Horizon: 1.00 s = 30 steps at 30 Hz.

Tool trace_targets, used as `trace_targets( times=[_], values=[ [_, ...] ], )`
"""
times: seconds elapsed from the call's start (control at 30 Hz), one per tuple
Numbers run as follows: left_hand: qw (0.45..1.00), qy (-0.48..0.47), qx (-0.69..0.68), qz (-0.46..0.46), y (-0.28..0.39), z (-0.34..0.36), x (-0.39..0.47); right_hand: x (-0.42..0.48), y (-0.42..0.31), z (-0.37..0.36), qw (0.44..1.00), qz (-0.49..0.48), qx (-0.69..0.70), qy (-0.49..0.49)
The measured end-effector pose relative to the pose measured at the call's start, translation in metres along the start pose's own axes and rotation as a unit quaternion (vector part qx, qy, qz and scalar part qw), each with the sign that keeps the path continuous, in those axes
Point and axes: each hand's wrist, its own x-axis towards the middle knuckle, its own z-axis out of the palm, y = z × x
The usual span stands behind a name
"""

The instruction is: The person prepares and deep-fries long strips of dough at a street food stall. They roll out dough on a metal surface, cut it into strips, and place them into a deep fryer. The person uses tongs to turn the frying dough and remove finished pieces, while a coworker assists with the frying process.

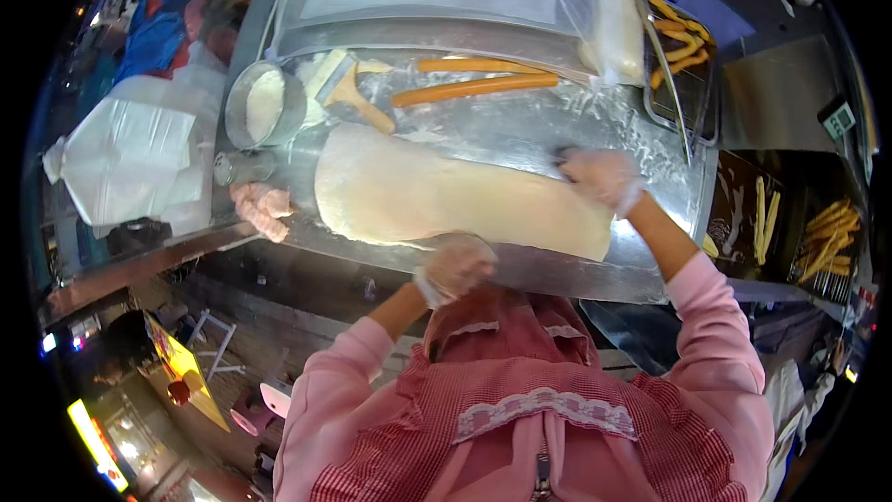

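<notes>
A long flattened sheet of dough (446, 192) lies across the floured metal worktop (488, 118). My left hand (460, 266), in a clear plastic glove, is at the near edge of the dough, its fingers curled; whether it grips the dough does not show. Over the right part of the far edge is my right hand (601, 178), also gloved and blurred, with a small dark thing at its fingertips that I cannot make out. Beyond the dough lie two wooden sticks (474, 88) and a wooden-handled brush (359, 97).
At the left stand a metal bowl of flour (265, 104), a glass shaker (244, 167) and a crumpled pink cloth (261, 209). A tray of fried dough sticks (648, 111) with tongs (665, 70) is at the far right. Nearer, dough strips (766, 219) float in an oil fryer (739, 188).
</notes>
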Motion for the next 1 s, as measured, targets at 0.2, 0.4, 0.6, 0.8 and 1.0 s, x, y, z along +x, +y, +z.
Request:
trace_targets(
  times=[0.2,0.4,0.6,0.8,1.0],
  values=[
    [0.982,-0.130,-0.024,0.135,0.039,0.076,0.110,-0.092,0.091,0.078,0.999,0.022,-0.029,0.013],
    [0.975,-0.107,-0.092,0.171,0.063,0.110,0.130,-0.116,0.121,0.098,0.988,0.106,-0.086,0.071],
    [0.988,-0.114,-0.062,0.090,0.053,0.095,0.149,-0.094,0.101,0.080,0.967,0.174,-0.088,0.162],
    [0.988,0.081,0.128,0.034,0.040,0.053,0.218,-0.108,0.047,0.121,0.884,0.261,0.025,0.386],
    [0.977,-0.092,0.130,-0.141,0.063,0.074,0.270,-0.114,-0.027,0.188,0.806,0.420,0.281,0.307]
  ],
)
